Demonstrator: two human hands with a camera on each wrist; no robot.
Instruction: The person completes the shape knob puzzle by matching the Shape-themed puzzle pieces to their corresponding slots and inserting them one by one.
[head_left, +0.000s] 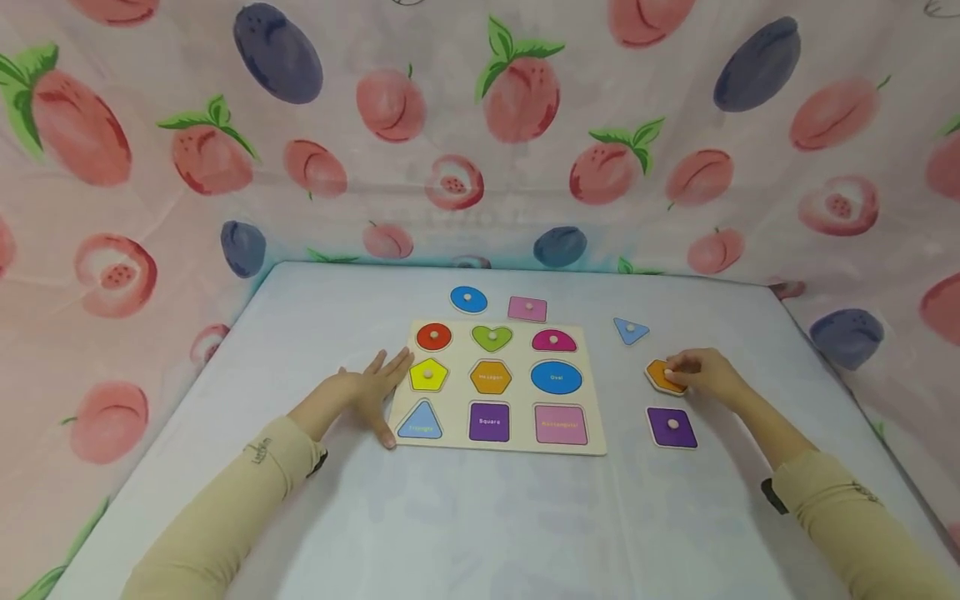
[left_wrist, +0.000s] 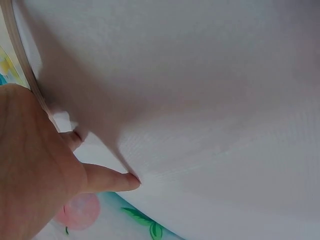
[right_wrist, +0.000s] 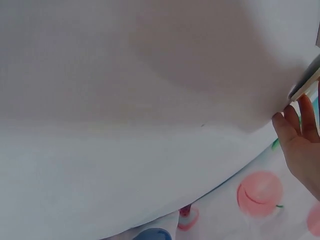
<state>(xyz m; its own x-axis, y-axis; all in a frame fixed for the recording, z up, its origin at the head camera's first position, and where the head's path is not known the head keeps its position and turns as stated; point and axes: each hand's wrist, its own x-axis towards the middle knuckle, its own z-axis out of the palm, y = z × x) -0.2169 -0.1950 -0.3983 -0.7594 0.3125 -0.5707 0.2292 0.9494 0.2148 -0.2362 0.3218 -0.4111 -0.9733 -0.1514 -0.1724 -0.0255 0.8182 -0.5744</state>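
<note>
The right hand (head_left: 706,375) pinches the orange hexagon piece (head_left: 657,377), toward the right edge of the table (head_left: 465,533); the left hand (head_left: 367,393), fingers spread, touches the left edge of the board (head_left: 521,398) — there is written "Square", "Oval".

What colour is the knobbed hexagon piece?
Orange on top; the hexagon piece shows best in the head view.

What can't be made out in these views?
Head: right side of the orange hexagon piece, behind the right hand.
Head: lettering on the triangle slot, too small and blurred.
Left wrist: most of the puzzle board, cut off by the left edge.
Right wrist: most of the right hand, beyond the right edge.
</note>
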